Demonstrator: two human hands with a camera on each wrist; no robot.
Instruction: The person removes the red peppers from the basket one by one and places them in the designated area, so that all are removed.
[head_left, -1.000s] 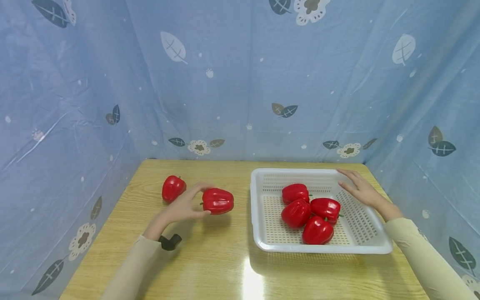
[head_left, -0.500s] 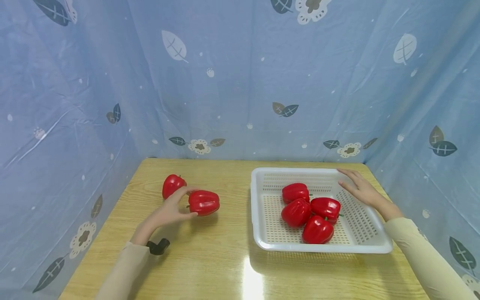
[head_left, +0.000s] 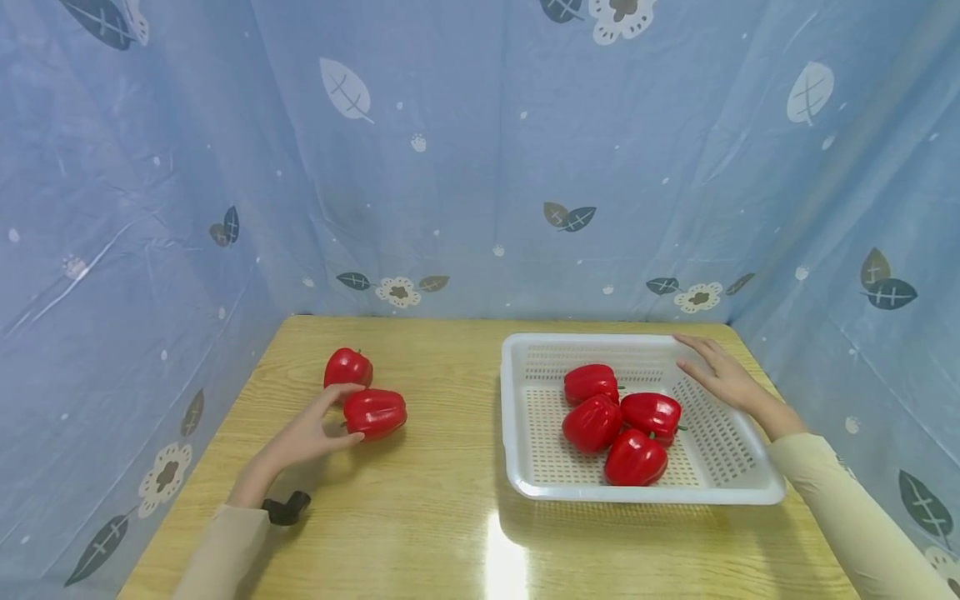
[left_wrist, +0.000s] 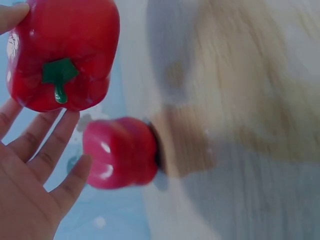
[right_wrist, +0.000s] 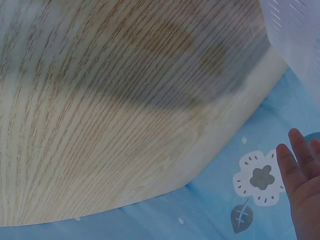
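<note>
My left hand grips a glossy red bell pepper between thumb and fingers, over the left part of the table. In the left wrist view that pepper shows its green stem toward the camera. Just behind it another red bell pepper lies on the wood, partly covered by the fingers. On the right stands a white plastic basket with several red bell peppers grouped in its middle. My right hand is at the basket's back right rim, fingers extended and holding nothing.
The wooden table has a blue patterned curtain round its back and sides. A black wrist mount sticks out beside the left sleeve. The basket's slotted side shows in the right wrist view.
My left hand has carried its bell pepper leftward, away from the basket and closer to the pepper lying on the table. The right hand and the basket stay where they were.
</note>
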